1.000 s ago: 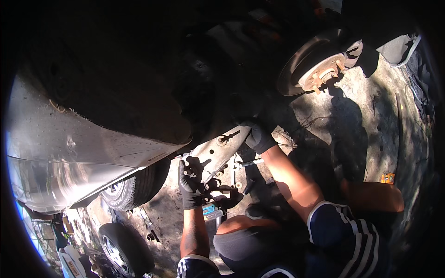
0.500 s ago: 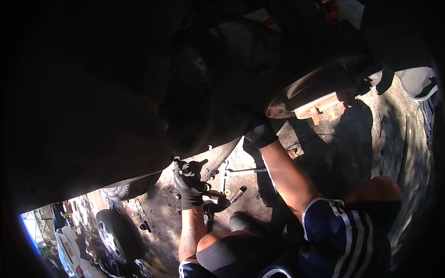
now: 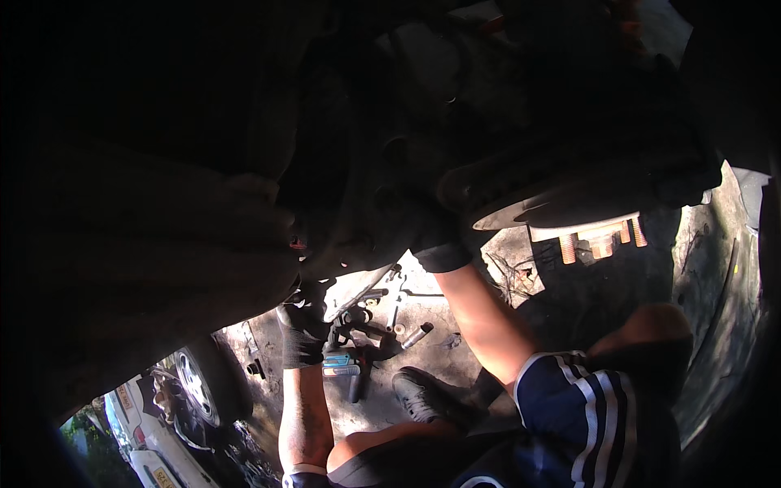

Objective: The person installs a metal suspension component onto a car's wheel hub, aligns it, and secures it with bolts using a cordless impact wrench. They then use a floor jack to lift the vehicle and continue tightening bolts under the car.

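My left hand (image 3: 303, 335), in a dark glove, reaches up to the lower edge of the car's dark underbody (image 3: 163, 276). Its fingers run into shadow, so what they touch or hold is unclear. My right hand (image 3: 439, 248), also gloved, is raised into the dark wheel area beside the brake disc (image 3: 521, 213); its fingers are hidden. Bare threaded wheel studs (image 3: 602, 246) point down from the hub. On the ground by my left wrist lies a teal and black power tool (image 3: 342, 359), with a metal socket (image 3: 418, 335) near it.
A spanner-like metal tool (image 3: 396, 297) and several small parts lie on the sunlit ground between my arms. My shoe (image 3: 423, 398) is planted below them. At the left stand a loose wheel (image 3: 199, 382) and, farther off, a white car (image 3: 154, 443).
The view has shifted, and the disc and studs show lower. My left hand has gone further into the shadow at the underbody edge. The power tool beside its wrist is now plainer to see.
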### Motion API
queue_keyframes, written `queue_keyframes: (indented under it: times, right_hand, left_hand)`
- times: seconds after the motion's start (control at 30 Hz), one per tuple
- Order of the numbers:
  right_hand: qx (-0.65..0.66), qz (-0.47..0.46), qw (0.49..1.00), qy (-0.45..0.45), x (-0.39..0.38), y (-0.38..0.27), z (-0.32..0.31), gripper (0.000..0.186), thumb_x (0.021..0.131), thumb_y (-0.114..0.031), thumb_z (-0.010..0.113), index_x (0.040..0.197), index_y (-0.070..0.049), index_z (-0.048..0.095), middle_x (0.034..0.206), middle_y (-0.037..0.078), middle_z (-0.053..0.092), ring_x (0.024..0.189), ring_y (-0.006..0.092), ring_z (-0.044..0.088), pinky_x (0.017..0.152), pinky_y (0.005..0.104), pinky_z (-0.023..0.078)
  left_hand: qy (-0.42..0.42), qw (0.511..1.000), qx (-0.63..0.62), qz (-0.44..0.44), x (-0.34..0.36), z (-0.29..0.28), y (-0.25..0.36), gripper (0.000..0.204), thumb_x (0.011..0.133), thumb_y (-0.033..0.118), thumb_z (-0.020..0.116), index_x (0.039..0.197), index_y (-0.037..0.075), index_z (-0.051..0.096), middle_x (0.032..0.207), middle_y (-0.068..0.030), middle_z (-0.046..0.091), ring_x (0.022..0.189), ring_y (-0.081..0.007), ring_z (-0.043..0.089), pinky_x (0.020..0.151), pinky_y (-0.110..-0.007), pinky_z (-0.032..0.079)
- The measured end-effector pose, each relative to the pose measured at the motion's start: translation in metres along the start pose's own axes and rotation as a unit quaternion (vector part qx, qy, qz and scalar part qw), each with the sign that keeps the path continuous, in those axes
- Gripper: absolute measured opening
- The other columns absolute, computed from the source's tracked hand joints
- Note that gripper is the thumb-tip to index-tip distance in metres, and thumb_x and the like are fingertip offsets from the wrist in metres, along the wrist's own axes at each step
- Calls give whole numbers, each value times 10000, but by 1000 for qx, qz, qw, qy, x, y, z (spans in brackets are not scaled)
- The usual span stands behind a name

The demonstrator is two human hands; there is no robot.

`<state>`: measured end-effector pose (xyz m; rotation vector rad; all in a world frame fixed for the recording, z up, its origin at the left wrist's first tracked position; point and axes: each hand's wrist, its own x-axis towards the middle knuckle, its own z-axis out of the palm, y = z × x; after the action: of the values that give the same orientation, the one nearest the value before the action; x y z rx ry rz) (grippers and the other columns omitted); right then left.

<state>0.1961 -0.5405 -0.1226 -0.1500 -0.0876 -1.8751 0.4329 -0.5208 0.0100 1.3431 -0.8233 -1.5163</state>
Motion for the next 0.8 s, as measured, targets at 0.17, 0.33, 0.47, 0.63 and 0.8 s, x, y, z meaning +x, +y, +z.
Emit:
queue_keyframes:
  times: [0.17,0.33,0.47,0.63,0.8]
  right_hand:
    - [316,78,945,-27,36,6,-34,372,1049,-261,433,1339,-34,487,1375,108,506,1233,193,491,1056,321,400]
    - [1,-127,985,119,33,-8,-68,272,1058,-217,407,1201,-60,576,1144,67,627,1074,185,579,952,321,478]
    - [52,-82,987,126,31,34,-66,225,1040,-179,466,1177,-49,590,1110,48,633,1018,157,593,881,316,506]
    - [-383,-42,923,10,3,63,13,341,1025,-259,484,1262,-25,557,1204,128,617,1125,255,590,995,405,471]
    - [-122,-49,991,16,29,-6,-14,334,983,-289,590,1216,-50,603,1148,95,648,1062,215,616,927,388,513]
  left_hand:
    - [-61,992,27,-105,-17,15,20,304,915,281,379,739,66,502,703,-21,469,803,-240,599,1094,-506,396]
    - [-121,979,-133,-92,-6,11,-26,513,950,434,443,1148,-17,586,1069,-161,646,1029,-406,639,948,-598,488]
    - [76,947,-286,124,-17,32,-54,501,941,426,518,1269,52,572,1260,-134,604,1162,-295,577,945,-490,504]
    - [102,949,-158,253,6,17,-37,495,956,395,534,1307,47,541,1297,-124,590,1143,-274,588,1006,-417,484]
    - [80,936,-131,316,2,67,-83,474,959,280,558,1360,39,485,1340,-128,560,1172,-259,577,1032,-394,457]
